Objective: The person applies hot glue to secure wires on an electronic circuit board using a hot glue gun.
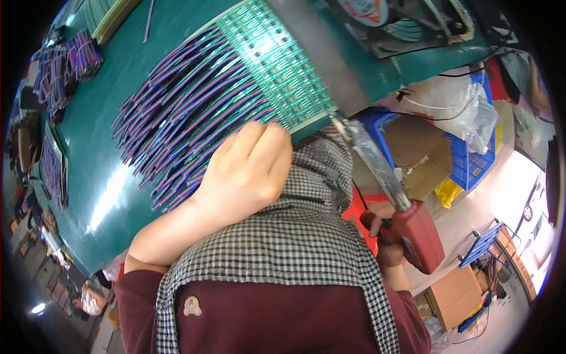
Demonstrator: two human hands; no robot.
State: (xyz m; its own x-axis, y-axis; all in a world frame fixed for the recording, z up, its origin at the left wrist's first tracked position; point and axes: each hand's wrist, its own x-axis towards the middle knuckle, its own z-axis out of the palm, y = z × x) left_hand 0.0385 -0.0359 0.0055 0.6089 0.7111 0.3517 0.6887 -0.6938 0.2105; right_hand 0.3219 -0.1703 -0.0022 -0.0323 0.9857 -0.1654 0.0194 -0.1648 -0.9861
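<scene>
Beside the near end of the green circuit panel point(277, 65), the closest of the coloured wires point(188, 112) are being partly covered by the left hand point(247, 168). Its fingers are being held curled together, their tips hidden, so whether a wire is being pinched cannot be told. The red-handled tool point(394, 189) is being gripped by the right hand point(389, 252), closed around the handle; its metal tip is being aimed at the panel's near right corner, though contact cannot be confirmed. The panel is being supported by the green table point(88, 135), its wires spreading leftward.

Apparently, wires are being joined to the panel; for the next move, a steady wire end and exact placing of the tip are probably being called for.

By count, one panel is being worked on with one tool. One other wired panel point(54, 168), at least two wire bundles point(84, 53), one loose wire point(150, 20) and one fan point(407, 29) are also being seen. The panel's wires are overlapping too closely to be counted.
</scene>
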